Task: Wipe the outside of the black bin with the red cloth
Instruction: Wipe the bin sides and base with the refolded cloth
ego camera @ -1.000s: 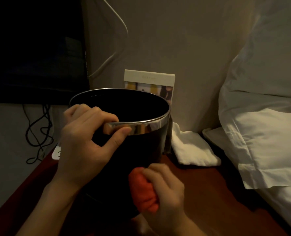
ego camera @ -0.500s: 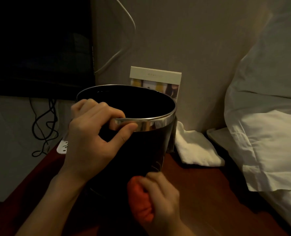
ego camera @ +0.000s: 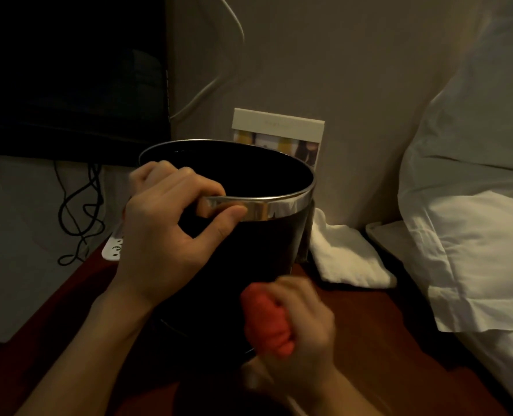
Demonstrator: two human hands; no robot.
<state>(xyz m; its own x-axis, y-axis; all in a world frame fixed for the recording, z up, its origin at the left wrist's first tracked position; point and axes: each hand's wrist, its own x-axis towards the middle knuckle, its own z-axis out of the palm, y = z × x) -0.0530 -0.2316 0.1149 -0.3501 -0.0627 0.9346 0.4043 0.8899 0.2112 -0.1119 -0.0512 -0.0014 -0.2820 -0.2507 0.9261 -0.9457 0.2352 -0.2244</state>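
A black bin [ego camera: 249,253] stands upright, mouth toward 12 o'clock; left hand [ego camera: 162,232] grips its rim, right hand [ego camera: 301,328] clutches a bunched red cloth [ego camera: 267,322] at 5 o'clock.

1. The bin [ego camera: 249,250] stands on the red-brown table [ego camera: 399,340]; bare tabletop lies open to its right.
2. A folded white towel [ego camera: 345,256] lies just beside the bin's right rear.
3. A card [ego camera: 279,130] stands behind the bin.
4. Pillows [ego camera: 474,235] wall off the right.
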